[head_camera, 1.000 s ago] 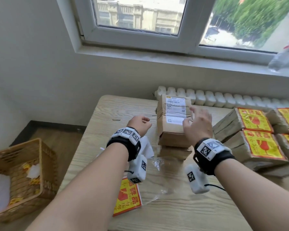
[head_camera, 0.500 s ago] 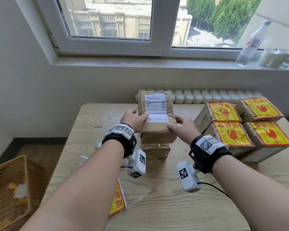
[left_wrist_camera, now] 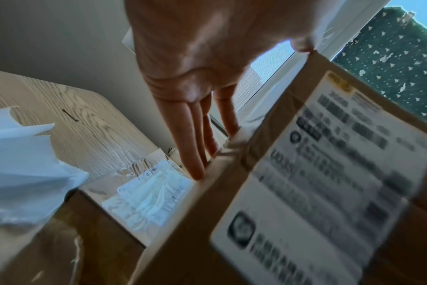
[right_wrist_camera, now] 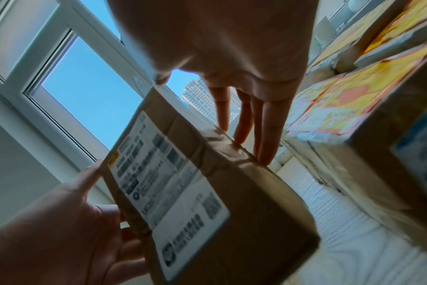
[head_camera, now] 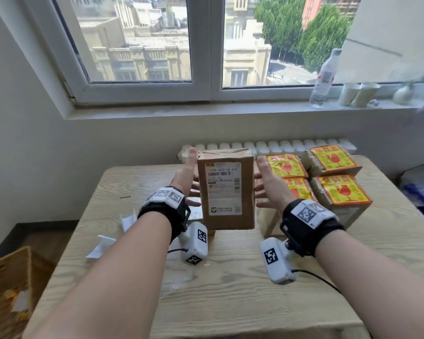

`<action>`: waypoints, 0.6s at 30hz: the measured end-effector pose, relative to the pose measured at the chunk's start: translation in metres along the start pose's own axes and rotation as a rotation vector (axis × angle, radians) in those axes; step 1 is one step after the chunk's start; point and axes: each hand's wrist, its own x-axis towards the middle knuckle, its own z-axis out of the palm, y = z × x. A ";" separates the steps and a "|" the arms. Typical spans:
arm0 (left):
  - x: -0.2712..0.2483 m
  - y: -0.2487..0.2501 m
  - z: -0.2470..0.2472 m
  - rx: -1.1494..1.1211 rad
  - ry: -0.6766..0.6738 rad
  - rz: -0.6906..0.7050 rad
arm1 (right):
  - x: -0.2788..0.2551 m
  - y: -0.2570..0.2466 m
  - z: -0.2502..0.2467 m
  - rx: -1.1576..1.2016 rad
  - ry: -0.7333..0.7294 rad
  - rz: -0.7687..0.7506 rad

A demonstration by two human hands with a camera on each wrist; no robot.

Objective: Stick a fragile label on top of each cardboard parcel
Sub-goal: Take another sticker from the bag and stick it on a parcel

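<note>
A brown cardboard parcel (head_camera: 225, 192) with a white shipping label is held up above the table, its label face turned toward me. My left hand (head_camera: 186, 177) presses flat on its left side and my right hand (head_camera: 267, 184) on its right side, fingers straight. The left wrist view shows the left hand's fingers (left_wrist_camera: 195, 135) along the parcel (left_wrist_camera: 305, 183) edge, with a second parcel (left_wrist_camera: 144, 198) lying below on the table. In the right wrist view the right hand's fingers (right_wrist_camera: 263, 125) touch the parcel (right_wrist_camera: 207, 192). Several parcels with red-and-yellow fragile labels (head_camera: 338, 189) sit at the right.
White backing papers (head_camera: 113, 238) lie on the wooden table (head_camera: 230, 289) at the left. A wicker basket (head_camera: 8, 289) stands on the floor, lower left. A radiator (head_camera: 279, 146) runs behind the table. A bottle (head_camera: 324, 77) and cups (head_camera: 357, 94) stand on the sill.
The parcel has been lifted off the one beneath it and tipped up so its label faces me. Both hands now lie flat against its sides with straighter fingers.
</note>
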 end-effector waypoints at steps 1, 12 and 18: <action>-0.003 -0.003 0.005 0.016 -0.019 -0.019 | -0.003 0.004 -0.007 0.019 0.014 0.007; -0.022 -0.060 0.059 0.197 -0.164 -0.207 | -0.012 0.075 -0.049 -0.251 -0.024 0.109; -0.024 -0.089 0.085 0.268 -0.202 -0.208 | -0.006 0.111 -0.061 -0.453 -0.009 0.122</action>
